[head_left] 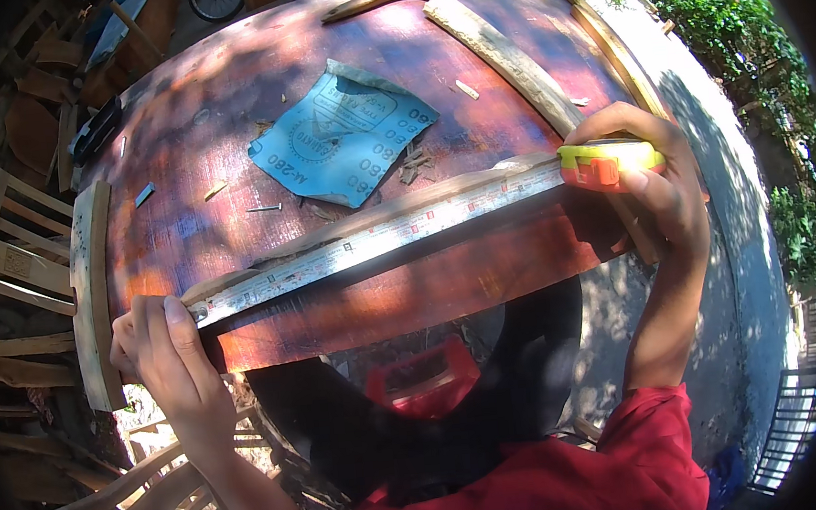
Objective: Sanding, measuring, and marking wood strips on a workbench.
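A steel tape (pixel 378 236) stretches along a thin wooden strip (pixel 348 221) over the reddish worktop (pixel 185 225). My left hand (pixel 171 350) grips the tape's left end against the strip, fingers bent. My right hand (pixel 656 173) holds the yellow-and-orange tape measure case (pixel 607 161) at the other end, near a pale wooden board (pixel 507 55). A creased blue sandpaper sheet (pixel 331 132) lies just beyond the tape, with wood chips and a nail (pixel 264 208) beside it.
More wooden pieces (pixel 612 47) lie along the far edge, and another board (pixel 95 294) on the left edge. Wooden chair frames (pixel 18 238) crowd the left. Paved ground (pixel 741 229), plants (pixel 716 29) and a metal grille (pixel 795 426) are to the right. A red object (pixel 422 374) is below the worktop.
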A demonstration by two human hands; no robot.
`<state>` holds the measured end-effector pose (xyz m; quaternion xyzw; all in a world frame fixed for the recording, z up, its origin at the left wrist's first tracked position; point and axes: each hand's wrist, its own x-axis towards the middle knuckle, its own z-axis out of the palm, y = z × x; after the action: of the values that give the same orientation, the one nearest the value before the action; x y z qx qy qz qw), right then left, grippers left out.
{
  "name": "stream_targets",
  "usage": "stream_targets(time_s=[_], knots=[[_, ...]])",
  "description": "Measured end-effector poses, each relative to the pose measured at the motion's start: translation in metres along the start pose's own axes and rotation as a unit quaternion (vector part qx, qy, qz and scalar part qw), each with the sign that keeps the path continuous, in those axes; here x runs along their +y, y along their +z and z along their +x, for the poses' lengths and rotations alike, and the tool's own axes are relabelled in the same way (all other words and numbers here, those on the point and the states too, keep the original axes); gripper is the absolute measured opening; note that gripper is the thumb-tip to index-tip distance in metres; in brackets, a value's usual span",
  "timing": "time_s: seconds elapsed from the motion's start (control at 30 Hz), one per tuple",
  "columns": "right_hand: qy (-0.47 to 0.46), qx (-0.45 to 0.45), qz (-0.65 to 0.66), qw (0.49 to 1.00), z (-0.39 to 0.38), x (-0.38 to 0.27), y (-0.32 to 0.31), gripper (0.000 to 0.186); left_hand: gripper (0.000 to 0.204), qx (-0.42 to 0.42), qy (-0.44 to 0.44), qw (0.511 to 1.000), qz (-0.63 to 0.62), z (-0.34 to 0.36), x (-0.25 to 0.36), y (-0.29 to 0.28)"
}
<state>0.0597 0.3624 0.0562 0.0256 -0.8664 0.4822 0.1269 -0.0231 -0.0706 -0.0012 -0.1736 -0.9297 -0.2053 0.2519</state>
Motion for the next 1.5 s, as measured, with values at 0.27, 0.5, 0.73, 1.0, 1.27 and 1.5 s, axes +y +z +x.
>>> stream_targets(time_s=[0.27, 0.5, 0.73, 1.0, 1.27, 1.5], knots=[[0.001, 0.008, 0.006, 1.000, -0.001, 0.006, 0.003, 0.063, 0.028, -0.009, -0.018, 1.000, 0.009, 0.001, 0.003, -0.002], [0.033, 0.040, 0.009, 0.999, -0.003, 0.004, 0.006, 0.073, 0.025, 0.000, -0.012, 1.000, 0.003, 0.003, 0.003, 0.001], [0.038, 0.046, 0.029, 0.998, 0.002, 0.008, 0.018, 0.077, 0.026, 0.001, -0.012, 0.999, 0.037, 0.003, 0.003, -0.005], [0.014, 0.035, -0.026, 0.999, -0.005, 0.014, 0.005, 0.078, 0.021, 0.008, 0.031, 0.998, 0.049, 0.006, 0.005, -0.006], [0.022, 0.029, 0.043, 0.998, -0.006, 0.020, 0.005, 0.072, 0.021, 0.007, 0.019, 1.000, 0.024, 0.007, 0.007, 0.002], [0.013, -0.013, 0.100, 0.995, -0.001, 0.016, 0.006, 0.057, 0.025, -0.002, -0.008, 0.999, 0.031, 0.001, 0.006, -0.007]])
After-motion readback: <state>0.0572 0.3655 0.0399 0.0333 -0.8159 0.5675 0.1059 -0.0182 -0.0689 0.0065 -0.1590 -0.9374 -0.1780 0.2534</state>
